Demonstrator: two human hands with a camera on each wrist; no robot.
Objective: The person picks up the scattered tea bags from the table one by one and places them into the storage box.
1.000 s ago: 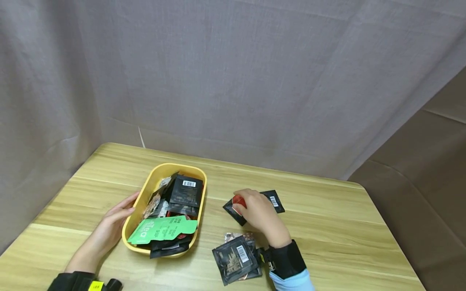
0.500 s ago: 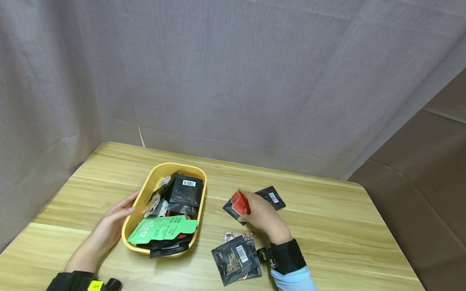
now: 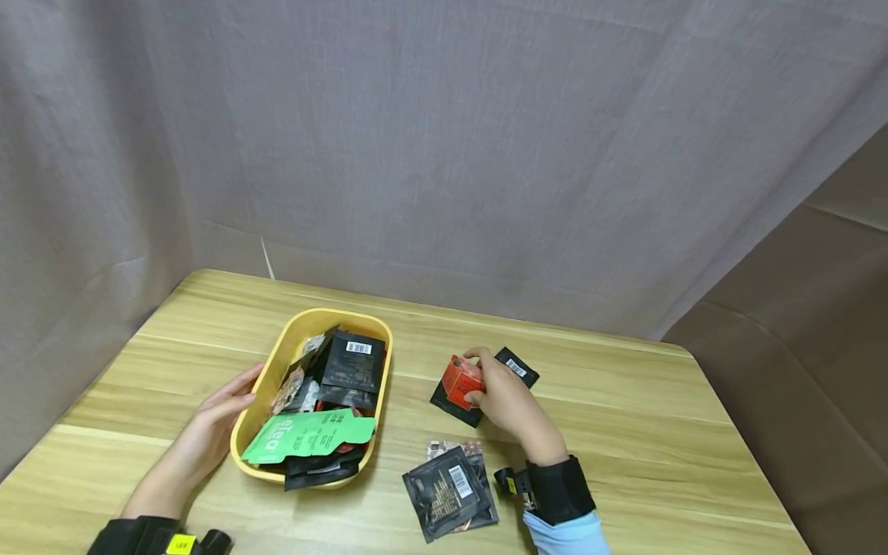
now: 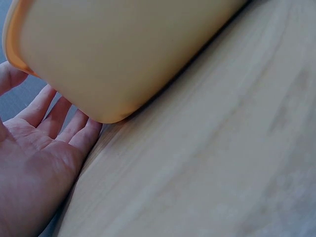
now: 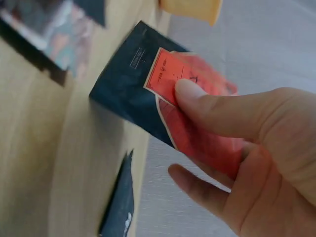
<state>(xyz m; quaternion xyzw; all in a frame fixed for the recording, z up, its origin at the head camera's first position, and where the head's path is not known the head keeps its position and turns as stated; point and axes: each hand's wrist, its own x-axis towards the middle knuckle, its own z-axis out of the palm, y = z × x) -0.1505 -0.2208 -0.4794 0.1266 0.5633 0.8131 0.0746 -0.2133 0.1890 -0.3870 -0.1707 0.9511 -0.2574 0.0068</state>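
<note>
My right hand (image 3: 512, 407) pinches a black and red tea sachet (image 3: 462, 383) between thumb and fingers. In the right wrist view the thumb lies across the red label of this sachet (image 5: 126, 81), whose black end points away from the palm. Behind the hand another black sachet (image 3: 520, 368) lies partly covered. My left hand (image 3: 211, 426) is at the left side of a yellow basket (image 3: 347, 320), thumb near the rim. In the left wrist view its extended fingers (image 4: 74, 129) touch the basket's lower wall.
Inside the basket are several dark sachets (image 3: 354, 362) and a flat green tea carton (image 3: 308, 435) on top. A small stack of black sachets (image 3: 444, 493) lies near the front of the wooden table (image 3: 659, 447). A grey curtain (image 3: 444, 154) hangs behind.
The right hand has tilted the red-labelled sachet up and shifted slightly right, so more of its red front shows. The other black sachet has turned a little. The left hand stays put.
</note>
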